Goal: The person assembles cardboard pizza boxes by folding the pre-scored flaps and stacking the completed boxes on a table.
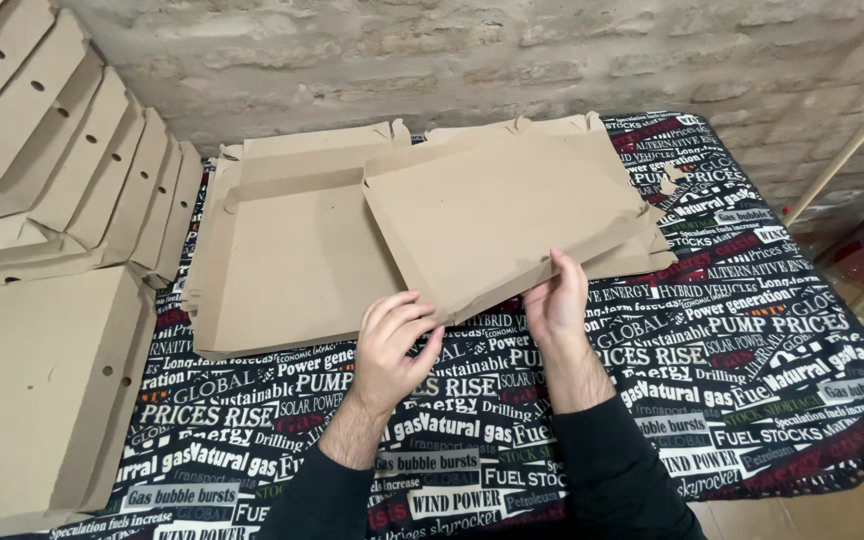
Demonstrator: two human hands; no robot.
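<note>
On a printed tablecloth [752, 350], left hand [397, 345], right hand [557, 300] pinching flat brown cardboard sheet [502, 210] edge.

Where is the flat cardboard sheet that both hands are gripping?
In the head view, the cardboard sheet lies centre table, overlapping another flat sheet leftward; left hand and right hand pinch its near edge.

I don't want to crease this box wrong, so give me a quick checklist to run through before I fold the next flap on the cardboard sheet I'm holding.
1. Both hands on the sheet: ok; left hand and right hand pinch the near edge of the cardboard sheet.
2. Sheet lifted off the flat stack: ok, near edge tilted up.
3. Near flap already folded: cannot tell.
4. Free room on the printed tablecloth: ok.
5. Folded boxes out of the way: ok, stacked at left.
</note>
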